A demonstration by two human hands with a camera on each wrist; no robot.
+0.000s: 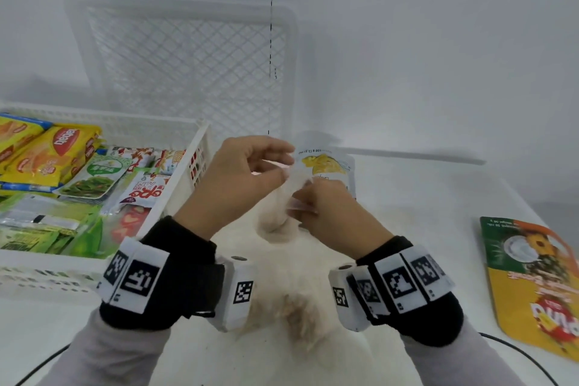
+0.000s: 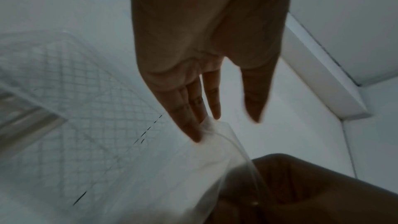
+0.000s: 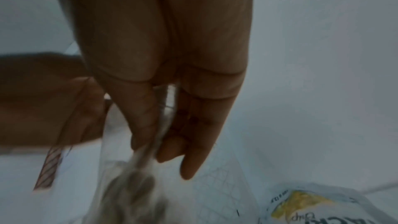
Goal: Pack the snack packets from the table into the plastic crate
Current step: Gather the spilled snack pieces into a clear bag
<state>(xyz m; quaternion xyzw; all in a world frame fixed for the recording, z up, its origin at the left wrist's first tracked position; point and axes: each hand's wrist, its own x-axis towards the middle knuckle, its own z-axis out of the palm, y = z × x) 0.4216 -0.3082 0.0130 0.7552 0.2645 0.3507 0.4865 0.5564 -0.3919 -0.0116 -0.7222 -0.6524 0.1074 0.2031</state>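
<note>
Over the middle of the table both hands hold up a clear plastic bag of pale brown snack pieces. My left hand pinches its upper edge at the fingertips, and in the left wrist view the film of the bag hangs from the left hand. My right hand pinches the bag lower down; in the right wrist view the right hand has thumb and fingers closed on the bag. The white plastic crate on the left holds several packets.
A white packet with a yellow picture lies just behind the hands. A green, yellow and orange packet lies at the table's right edge. An empty white crate leans against the back wall. A black cable runs along the near edge.
</note>
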